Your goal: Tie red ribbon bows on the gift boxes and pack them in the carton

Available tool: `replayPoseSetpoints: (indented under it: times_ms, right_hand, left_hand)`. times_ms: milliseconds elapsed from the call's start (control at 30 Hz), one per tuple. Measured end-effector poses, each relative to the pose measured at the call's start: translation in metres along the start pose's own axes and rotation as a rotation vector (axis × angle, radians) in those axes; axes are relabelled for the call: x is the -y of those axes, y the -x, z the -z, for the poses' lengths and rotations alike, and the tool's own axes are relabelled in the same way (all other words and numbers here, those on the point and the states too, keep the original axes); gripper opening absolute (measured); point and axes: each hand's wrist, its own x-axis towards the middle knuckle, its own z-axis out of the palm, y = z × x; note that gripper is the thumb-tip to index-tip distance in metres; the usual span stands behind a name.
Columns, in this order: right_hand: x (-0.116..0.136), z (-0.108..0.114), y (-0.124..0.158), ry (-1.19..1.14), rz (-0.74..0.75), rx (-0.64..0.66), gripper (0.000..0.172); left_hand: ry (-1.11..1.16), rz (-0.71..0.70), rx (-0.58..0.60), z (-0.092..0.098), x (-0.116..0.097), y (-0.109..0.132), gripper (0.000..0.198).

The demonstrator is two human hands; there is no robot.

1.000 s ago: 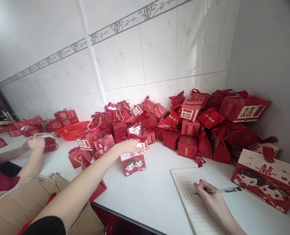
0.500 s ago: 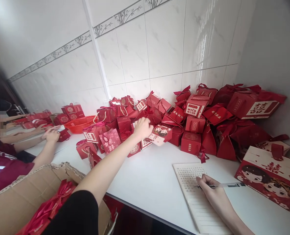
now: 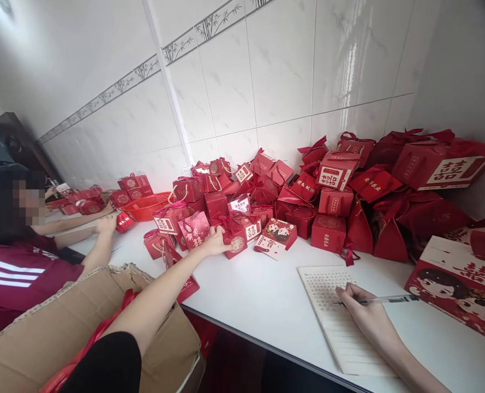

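Note:
My left hand reaches across the table, its fingers curled against the left side of a small red gift box with a round gold emblem. Just right of that box lies a red-and-white box with a cartoon couple, its white flap towards me. In my right hand is a pen, its tip over a lined notebook whose upper lines carry handwriting. A pink box with white characters stands left of my left hand.
Many red gift boxes are heaped along the tiled wall. A large box with a handle stands at right. A cardboard carton is at lower left. Beyond it, a co-worker in maroon handles red packets near a red basket.
My left hand has left the cartoon-couple box, which now rests on the table, and moved left to the emblem box. My right hand keeps the pen at the notebook. The view has shifted slightly.

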Motion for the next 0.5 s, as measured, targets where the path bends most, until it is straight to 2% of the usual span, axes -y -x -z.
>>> replayPoseSetpoints:
  times_ms: [133, 200, 233, 300, 367, 433, 500]
  right_hand:
    - [0.001, 0.002, 0.001, -0.002, -0.004, 0.006, 0.041]
    - [0.003, 0.002, 0.002, -0.001, 0.005, 0.003, 0.041]
    - [0.004, 0.002, 0.003, 0.004, 0.009, 0.002, 0.042]
    - [0.006, 0.002, 0.003, 0.022, 0.014, -0.001, 0.042]
    - [0.006, 0.003, 0.004, 0.050, 0.010, -0.001, 0.043]
    - [0.001, 0.005, 0.003, 0.084, 0.013, 0.002, 0.042]
    - [-0.010, 0.008, 0.001, 0.109, 0.063, -0.008, 0.042]
  left_hand:
    - [0.063, -0.097, -0.038, 0.002, -0.022, 0.019, 0.070]
    - [0.214, -0.111, -0.064, 0.012, -0.033, 0.035, 0.069]
    - [0.362, -0.079, -0.047, 0.018, -0.037, 0.044, 0.063]
    - [0.766, 0.052, 0.066, 0.033, -0.042, 0.067, 0.049]
    - [1.135, 0.216, 0.193, 0.049, -0.041, 0.094, 0.048]
    - [1.348, 0.326, 0.216, 0.061, -0.035, 0.124, 0.056]
    - [1.429, 0.374, 0.179, 0.070, -0.027, 0.154, 0.059]
